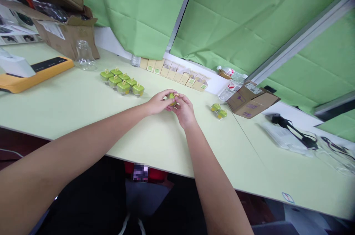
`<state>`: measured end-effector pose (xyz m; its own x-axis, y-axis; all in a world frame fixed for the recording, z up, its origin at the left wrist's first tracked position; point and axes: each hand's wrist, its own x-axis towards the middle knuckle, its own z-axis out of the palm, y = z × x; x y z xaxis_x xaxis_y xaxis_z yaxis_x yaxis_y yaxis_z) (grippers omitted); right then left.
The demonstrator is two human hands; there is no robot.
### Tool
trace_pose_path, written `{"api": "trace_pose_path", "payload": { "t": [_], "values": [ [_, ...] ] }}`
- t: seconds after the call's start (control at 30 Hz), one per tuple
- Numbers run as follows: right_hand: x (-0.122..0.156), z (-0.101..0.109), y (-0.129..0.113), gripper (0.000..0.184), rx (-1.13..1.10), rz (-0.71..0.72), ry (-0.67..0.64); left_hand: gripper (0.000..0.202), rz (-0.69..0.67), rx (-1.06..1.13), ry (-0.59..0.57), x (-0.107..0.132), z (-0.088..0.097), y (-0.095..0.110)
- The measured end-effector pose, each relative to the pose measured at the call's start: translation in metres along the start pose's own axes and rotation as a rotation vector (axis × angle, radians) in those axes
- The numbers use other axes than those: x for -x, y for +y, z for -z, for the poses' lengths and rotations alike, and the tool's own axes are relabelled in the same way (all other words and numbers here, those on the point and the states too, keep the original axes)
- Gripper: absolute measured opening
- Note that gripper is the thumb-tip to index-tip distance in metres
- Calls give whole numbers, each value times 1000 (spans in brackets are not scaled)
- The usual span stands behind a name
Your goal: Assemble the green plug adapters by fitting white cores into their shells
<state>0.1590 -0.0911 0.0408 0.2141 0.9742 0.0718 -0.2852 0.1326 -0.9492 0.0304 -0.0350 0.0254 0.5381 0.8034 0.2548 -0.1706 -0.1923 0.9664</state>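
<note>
Right, both hands meet over the middle of the pale green table (83,109). Left hand (159,102) and right hand (184,111) pinch one small green piece (172,97) between their fingertips, held just above the tabletop, fingers curled tight around it. Off to the left, a cluster of green lidded pots (122,81) stands in two short rows. To the right, two loose green pieces (219,111) lie near a small cardboard box (251,100). Along the back edge runs a line of little cartons (174,70). Far left sits a yellow device (30,74), with a clear glass jar (84,55) just beside it.
</note>
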Motion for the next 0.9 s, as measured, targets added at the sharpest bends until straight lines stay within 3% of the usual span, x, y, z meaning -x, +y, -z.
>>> {"api": "trace_pose_path", "payload": {
  "t": [0.9],
  "values": [
    [0, 1, 1, 19, 5, 1, 1, 38, 17, -5, -13, 0, 1, 1]
  ]
}}
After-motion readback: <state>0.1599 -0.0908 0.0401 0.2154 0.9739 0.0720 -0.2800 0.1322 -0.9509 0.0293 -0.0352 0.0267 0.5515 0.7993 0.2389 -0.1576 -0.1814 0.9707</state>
